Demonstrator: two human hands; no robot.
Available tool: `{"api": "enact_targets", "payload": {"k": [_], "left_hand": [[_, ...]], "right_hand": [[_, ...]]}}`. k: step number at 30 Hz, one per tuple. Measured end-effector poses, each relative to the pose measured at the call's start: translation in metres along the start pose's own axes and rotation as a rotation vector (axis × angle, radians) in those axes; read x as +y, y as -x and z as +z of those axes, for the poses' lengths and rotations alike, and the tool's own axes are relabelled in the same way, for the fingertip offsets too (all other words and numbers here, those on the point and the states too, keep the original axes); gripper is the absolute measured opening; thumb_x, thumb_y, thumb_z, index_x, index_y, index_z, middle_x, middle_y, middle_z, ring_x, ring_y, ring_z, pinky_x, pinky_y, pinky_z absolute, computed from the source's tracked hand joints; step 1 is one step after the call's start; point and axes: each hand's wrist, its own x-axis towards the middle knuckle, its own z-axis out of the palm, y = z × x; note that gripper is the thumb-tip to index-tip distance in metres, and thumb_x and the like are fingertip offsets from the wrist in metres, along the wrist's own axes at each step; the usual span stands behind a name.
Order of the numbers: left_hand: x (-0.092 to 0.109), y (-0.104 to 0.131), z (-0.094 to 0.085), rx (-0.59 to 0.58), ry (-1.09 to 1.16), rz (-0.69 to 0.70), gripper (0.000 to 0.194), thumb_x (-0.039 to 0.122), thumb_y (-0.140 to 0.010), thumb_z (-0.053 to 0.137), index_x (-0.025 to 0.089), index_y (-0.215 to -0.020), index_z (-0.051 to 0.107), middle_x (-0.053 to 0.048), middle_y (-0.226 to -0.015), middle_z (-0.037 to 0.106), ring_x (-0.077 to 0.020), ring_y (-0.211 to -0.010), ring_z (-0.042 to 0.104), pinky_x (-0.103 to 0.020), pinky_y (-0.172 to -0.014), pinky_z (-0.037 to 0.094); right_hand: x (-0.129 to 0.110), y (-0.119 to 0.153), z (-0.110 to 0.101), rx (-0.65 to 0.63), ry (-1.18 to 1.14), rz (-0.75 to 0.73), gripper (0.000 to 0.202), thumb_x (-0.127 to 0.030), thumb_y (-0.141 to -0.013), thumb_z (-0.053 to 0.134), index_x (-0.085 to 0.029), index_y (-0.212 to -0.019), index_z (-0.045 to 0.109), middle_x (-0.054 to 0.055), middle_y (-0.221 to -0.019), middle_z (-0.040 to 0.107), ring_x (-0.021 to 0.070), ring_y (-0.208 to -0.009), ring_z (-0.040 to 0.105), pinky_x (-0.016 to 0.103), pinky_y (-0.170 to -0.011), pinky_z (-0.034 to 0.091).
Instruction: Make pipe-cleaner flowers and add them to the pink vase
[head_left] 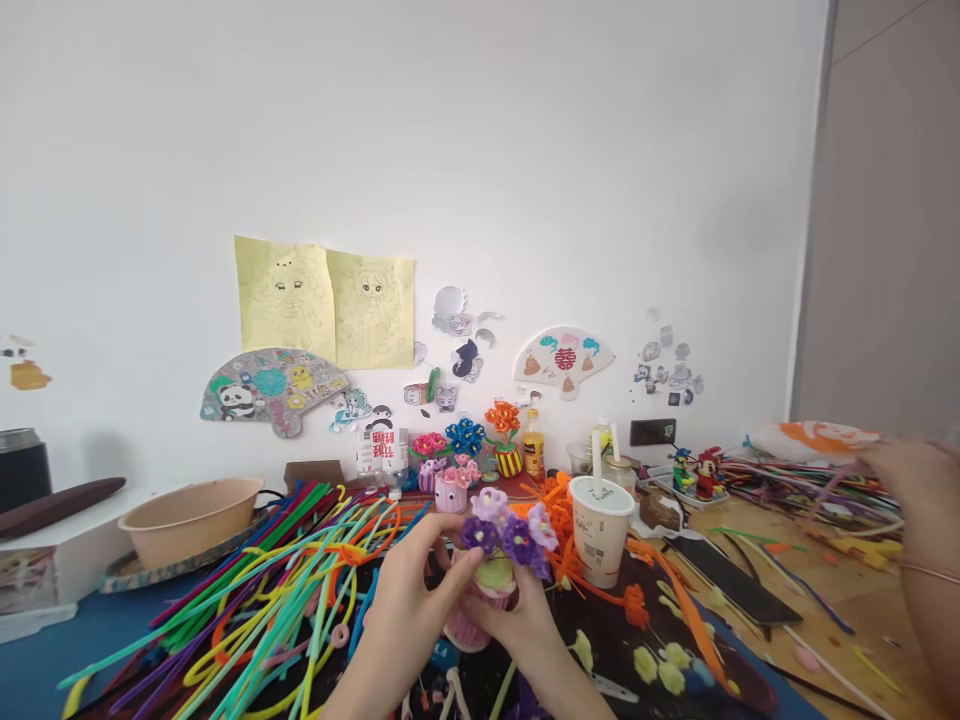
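Between my two hands, low in the middle of the head view, stands a small pink flower pot (466,632) of fuzzy pipe cleaner, with light and dark purple flowers (510,530) at its top. My left hand (421,590) grips the pot's left side, its thumb near the rim by the flowers. My right hand (517,622) wraps the pot from the right and front, its fingers partly hidden behind the flowers. Below the hands lies a dark mat with small craft pieces, and a pair of scissors (615,688) is partly visible to the right.
Colourful pipe cleaners (285,590) spread over the left side. A lidded cup with a straw (602,530) stands right of the flowers. Finished flower pots (451,495) line the wall. A phone (731,580) lies at right; another person's arm (922,530) reaches in at the far right.
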Motion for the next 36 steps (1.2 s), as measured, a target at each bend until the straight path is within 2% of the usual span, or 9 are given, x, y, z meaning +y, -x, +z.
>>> {"api": "enact_targets", "payload": {"k": [7,14,17,19,21,24,26,33,36], "left_hand": [[0.004,0.002,0.004,0.028,-0.166,-0.053,0.03,0.047,-0.083,0.053,0.021,-0.099,0.059,-0.001,-0.074,0.065,-0.0188,-0.064,0.059,-0.029,-0.061,0.043],[-0.001,0.003,0.005,0.165,-0.182,-0.105,0.031,0.054,-0.079,0.056,0.024,-0.076,0.049,0.006,-0.056,0.048,-0.0163,-0.053,0.053,-0.026,-0.053,0.036],[-0.001,0.0,0.003,0.186,-0.066,-0.174,0.033,0.053,-0.075,0.06,0.024,-0.076,0.044,0.009,-0.052,0.045,-0.0158,-0.049,0.051,-0.026,-0.052,0.036],[-0.003,-0.002,0.002,0.155,0.072,-0.196,0.034,0.05,-0.075,0.061,0.024,-0.085,0.043,0.007,-0.057,0.051,-0.0159,-0.051,0.052,-0.027,-0.052,0.039],[-0.006,-0.003,0.001,0.105,0.241,-0.189,0.041,0.049,-0.076,0.061,0.022,-0.1,0.043,0.001,-0.077,0.063,-0.0164,-0.059,0.058,-0.029,-0.057,0.045],[-0.01,-0.004,0.001,0.06,0.421,-0.189,0.053,0.049,-0.078,0.06,0.019,-0.116,0.041,-0.006,-0.099,0.066,-0.0194,-0.078,0.064,-0.033,-0.072,0.05],[-0.01,-0.004,0.002,0.058,0.476,-0.206,0.055,0.048,-0.077,0.062,0.018,-0.118,0.041,-0.004,-0.09,0.068,-0.0207,-0.082,0.065,-0.033,-0.074,0.05],[-0.005,-0.004,0.008,0.163,0.724,-0.258,0.06,0.045,-0.071,0.071,0.022,-0.116,0.039,0.004,-0.072,0.065,-0.0156,-0.065,0.064,-0.026,-0.062,0.05],[-0.003,-0.002,0.01,0.212,0.686,-0.267,0.058,0.044,-0.071,0.072,0.023,-0.114,0.04,0.005,-0.068,0.063,-0.0147,-0.061,0.061,-0.025,-0.058,0.048]], "right_hand": [[0.001,0.001,0.003,-0.037,0.065,-0.058,0.044,-0.038,-0.06,0.084,-0.019,-0.097,0.069,0.008,-0.095,0.076,0.0306,-0.091,0.07,0.044,-0.085,0.053],[0.012,0.004,0.001,0.071,0.325,-0.204,0.056,-0.032,-0.057,0.084,-0.017,-0.107,0.066,0.012,-0.108,0.07,0.0342,-0.104,0.063,0.048,-0.094,0.048],[0.009,0.005,0.002,0.053,0.33,-0.178,0.061,-0.032,-0.055,0.085,-0.016,-0.111,0.064,0.014,-0.11,0.069,0.036,-0.106,0.062,0.05,-0.095,0.046],[0.003,0.006,0.004,-0.021,0.279,-0.178,0.058,-0.029,-0.057,0.083,-0.018,-0.11,0.063,0.012,-0.109,0.069,0.0354,-0.106,0.062,0.05,-0.094,0.047],[-0.003,0.006,0.007,-0.089,0.232,-0.194,0.053,-0.027,-0.061,0.081,-0.019,-0.11,0.063,0.011,-0.109,0.07,0.0338,-0.105,0.064,0.049,-0.094,0.048],[-0.006,0.007,0.009,-0.094,0.203,-0.187,0.053,-0.026,-0.063,0.081,-0.018,-0.113,0.062,0.011,-0.112,0.069,0.0327,-0.105,0.064,0.049,-0.097,0.046],[-0.004,0.008,0.008,-0.081,0.182,-0.161,0.056,-0.025,-0.062,0.082,-0.019,-0.113,0.061,0.011,-0.114,0.068,0.0328,-0.107,0.063,0.049,-0.099,0.044],[0.004,0.009,0.0,-0.132,0.02,-0.111,0.065,-0.029,-0.063,0.084,-0.024,-0.122,0.057,0.008,-0.124,0.064,0.0314,-0.119,0.056,0.048,-0.106,0.038],[0.005,0.007,-0.002,-0.187,-0.083,-0.042,0.07,-0.032,-0.063,0.085,-0.025,-0.125,0.055,0.008,-0.126,0.063,0.0323,-0.12,0.054,0.05,-0.105,0.038]]}}
